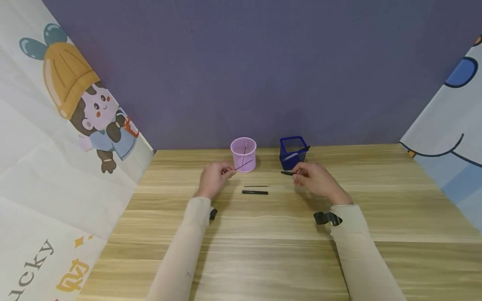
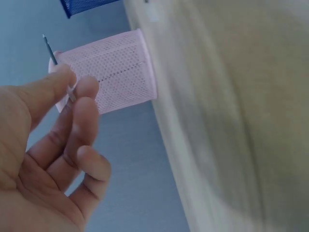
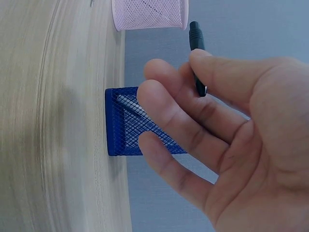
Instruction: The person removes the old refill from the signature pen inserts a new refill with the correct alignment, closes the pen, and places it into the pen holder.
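Note:
In the head view my left hand (image 1: 212, 179) pinches a thin dark pen refill (image 1: 244, 164) between thumb and fingers, just in front of the pink mesh pen cup (image 1: 238, 161). The left wrist view shows the refill's dark end (image 2: 48, 47) sticking up past the fingertips. My right hand (image 1: 316, 179) pinches a short black pen part (image 3: 195, 36), ribbed at one end, near the square blue mesh pen holder (image 1: 286, 164). A pen (image 1: 308, 148) leans in the blue holder. Another thin refill stands inside the pink cup.
Between the hands, a second thin refill (image 1: 257, 186) and a black pen barrel (image 1: 255, 192) lie side by side on the wooden table (image 1: 260, 259). A dark blue-grey wall (image 1: 263, 75) rises behind the table. Printed cloths (image 1: 41, 167) hang at both sides.

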`<state>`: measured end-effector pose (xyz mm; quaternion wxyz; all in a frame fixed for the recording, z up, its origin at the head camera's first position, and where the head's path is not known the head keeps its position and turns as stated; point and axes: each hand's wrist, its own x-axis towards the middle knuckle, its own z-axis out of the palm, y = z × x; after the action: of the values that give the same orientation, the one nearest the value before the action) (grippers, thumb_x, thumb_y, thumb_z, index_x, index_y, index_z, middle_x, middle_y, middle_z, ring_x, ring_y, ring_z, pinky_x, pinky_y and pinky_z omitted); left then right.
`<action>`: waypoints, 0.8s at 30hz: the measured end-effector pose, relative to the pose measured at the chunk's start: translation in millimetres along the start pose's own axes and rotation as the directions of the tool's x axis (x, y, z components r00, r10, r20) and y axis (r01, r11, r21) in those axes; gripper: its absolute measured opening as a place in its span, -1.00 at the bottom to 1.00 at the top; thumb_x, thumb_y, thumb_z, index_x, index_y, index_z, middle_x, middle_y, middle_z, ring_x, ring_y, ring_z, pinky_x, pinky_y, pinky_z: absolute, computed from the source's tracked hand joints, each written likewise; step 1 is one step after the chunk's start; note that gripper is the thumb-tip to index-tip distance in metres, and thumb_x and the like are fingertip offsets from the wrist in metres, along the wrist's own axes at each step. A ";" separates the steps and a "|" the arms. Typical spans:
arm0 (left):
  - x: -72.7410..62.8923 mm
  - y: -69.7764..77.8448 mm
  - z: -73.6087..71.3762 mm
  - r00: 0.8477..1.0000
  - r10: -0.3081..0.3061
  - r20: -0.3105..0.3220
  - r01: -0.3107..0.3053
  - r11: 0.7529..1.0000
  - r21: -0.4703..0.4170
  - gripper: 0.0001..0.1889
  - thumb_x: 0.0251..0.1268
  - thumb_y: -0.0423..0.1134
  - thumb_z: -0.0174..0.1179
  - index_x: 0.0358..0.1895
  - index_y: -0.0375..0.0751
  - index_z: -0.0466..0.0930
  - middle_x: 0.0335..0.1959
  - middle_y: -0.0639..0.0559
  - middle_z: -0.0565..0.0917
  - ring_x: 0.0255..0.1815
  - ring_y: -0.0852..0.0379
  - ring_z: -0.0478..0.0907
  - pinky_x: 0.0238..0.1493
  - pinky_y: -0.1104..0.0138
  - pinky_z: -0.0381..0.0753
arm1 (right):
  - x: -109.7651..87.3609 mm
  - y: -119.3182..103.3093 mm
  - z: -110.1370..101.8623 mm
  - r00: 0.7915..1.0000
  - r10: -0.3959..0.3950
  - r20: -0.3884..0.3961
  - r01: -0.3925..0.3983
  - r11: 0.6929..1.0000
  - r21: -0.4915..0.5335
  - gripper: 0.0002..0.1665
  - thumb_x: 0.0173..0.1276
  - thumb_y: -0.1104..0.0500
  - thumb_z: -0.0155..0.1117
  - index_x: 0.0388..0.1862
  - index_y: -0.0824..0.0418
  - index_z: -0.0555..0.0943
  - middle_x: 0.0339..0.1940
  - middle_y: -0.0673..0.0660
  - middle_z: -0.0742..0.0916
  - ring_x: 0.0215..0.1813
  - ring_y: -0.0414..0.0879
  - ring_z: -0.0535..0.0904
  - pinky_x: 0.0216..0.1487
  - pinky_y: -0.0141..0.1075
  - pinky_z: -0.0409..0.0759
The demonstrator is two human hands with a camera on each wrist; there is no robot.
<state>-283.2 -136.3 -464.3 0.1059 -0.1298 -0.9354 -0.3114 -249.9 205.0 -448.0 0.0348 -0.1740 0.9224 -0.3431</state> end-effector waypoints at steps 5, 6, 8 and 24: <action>-2.4 -3.6 3.8 0.997 0.072 0.033 -0.072 0.997 0.009 -0.87 0.39 -0.18 0.32 -0.12 -0.08 0.80 -0.36 0.03 0.79 -0.41 0.16 0.63 -0.34 0.30 0.63 | -0.2 0.5 -0.3 1.000 -0.011 -0.006 0.011 1.000 -0.006 -0.76 0.58 0.19 0.17 0.07 0.30 0.64 -0.29 0.17 0.82 -0.29 0.06 0.75 -0.20 -0.12 0.68; -2.4 -4.3 4.4 0.996 0.086 0.033 -0.087 0.996 0.011 -0.87 0.39 -0.21 0.32 -0.12 -0.09 0.79 -0.35 0.02 0.80 -0.41 0.16 0.63 -0.33 0.30 0.64 | -0.1 0.8 -0.3 1.000 -0.014 -0.008 0.014 1.000 -0.006 -0.76 0.58 0.19 0.17 0.07 0.30 0.64 -0.30 0.17 0.82 -0.29 0.06 0.75 -0.19 -0.11 0.69; -2.7 -4.6 5.1 0.994 0.103 0.033 -0.103 0.995 0.011 -0.88 0.40 -0.25 0.31 -0.11 -0.10 0.79 -0.33 0.01 0.80 -0.40 0.14 0.65 -0.32 0.28 0.67 | -0.2 1.6 -0.3 1.000 -0.017 -0.009 0.017 1.000 -0.013 -0.76 0.58 0.19 0.16 0.07 0.29 0.64 -0.30 0.14 0.82 -0.30 0.00 0.74 -0.19 -0.12 0.68; -7.6 2.3 7.4 0.984 0.158 0.082 -0.164 0.983 0.080 -0.81 0.38 -0.40 0.28 -0.08 -0.05 0.78 -0.24 0.02 0.82 -0.21 0.07 0.75 -0.09 0.13 0.73 | 1.0 -0.8 3.6 0.999 -0.037 -0.001 0.037 0.999 -0.027 -0.76 0.59 0.26 0.11 0.09 0.31 0.64 -0.32 0.09 0.79 -0.32 -0.11 0.70 -0.22 -0.20 0.68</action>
<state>-276.2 -131.4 -470.9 0.1007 -0.2120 -0.9378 -0.2557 -249.9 201.9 -450.1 0.0256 -0.1912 0.9237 -0.3312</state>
